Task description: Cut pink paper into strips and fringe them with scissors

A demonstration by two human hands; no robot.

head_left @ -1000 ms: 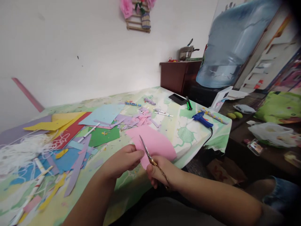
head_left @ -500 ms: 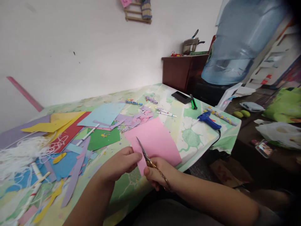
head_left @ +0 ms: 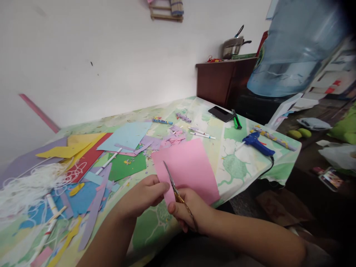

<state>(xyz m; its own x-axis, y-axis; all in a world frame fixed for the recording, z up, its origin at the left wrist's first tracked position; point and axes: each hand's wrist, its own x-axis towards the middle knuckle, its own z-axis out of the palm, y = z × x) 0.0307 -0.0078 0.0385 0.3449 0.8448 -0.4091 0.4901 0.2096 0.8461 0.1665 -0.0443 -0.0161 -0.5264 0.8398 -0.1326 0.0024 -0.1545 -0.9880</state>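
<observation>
My left hand [head_left: 143, 196] pinches the near left edge of a pink paper sheet [head_left: 191, 167] held over the table's front edge. In my right hand [head_left: 187, 211] are small gold-handled scissors [head_left: 174, 185], blades pointing up and away along the sheet's left side. The two hands sit close together, almost touching. A green-patterned tablecloth [head_left: 236, 163] covers the table under the sheet.
Coloured paper sheets and scraps [head_left: 122, 148], white string [head_left: 25, 185] and pens lie at the left. A blue glue gun [head_left: 257, 142], black phone [head_left: 221, 113] and green marker [head_left: 236, 121] sit at the right. A big water bottle [head_left: 294, 48] and dark cabinet [head_left: 222, 79] stand beyond.
The pink sheet has flattened and spread out wider over the table. My hands and the scissors stay together on its left edge; the view has tilted slightly down.
</observation>
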